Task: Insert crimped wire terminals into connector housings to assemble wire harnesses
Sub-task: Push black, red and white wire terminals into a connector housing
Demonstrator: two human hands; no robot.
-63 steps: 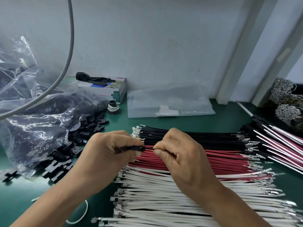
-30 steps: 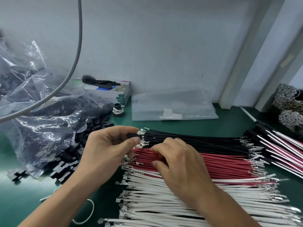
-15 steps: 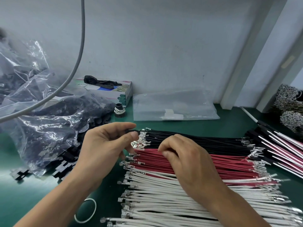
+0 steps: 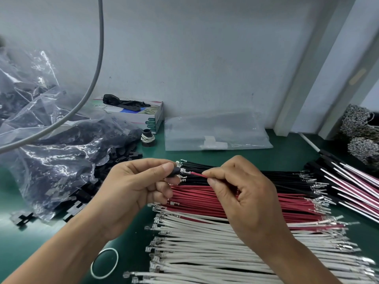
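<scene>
A: Left hand (image 4: 135, 187), fingers curled, pinching small black housing (image 4: 174, 172) at thumb tip; right hand (image 4: 242, 193) pinching red wire (image 4: 198, 174) just behind metal terminal (image 4: 185, 171), terminal at housing mouth, above wire piles on green table (image 4: 287, 158).

B: Best kept straight and level, pushed until seated. Housing mostly hidden by thumb; cavity and depth of entry not discernible.

The light is soft, even and cool, falling from overhead; shadows under the left hand (image 4: 133, 189) and right hand (image 4: 242, 201) are faint on the green counter (image 4: 24, 238). White glare streaks the crinkled plastic bag (image 4: 53, 152). Straight lines bow at the edges, and the wall's far corners look hazy.
</scene>
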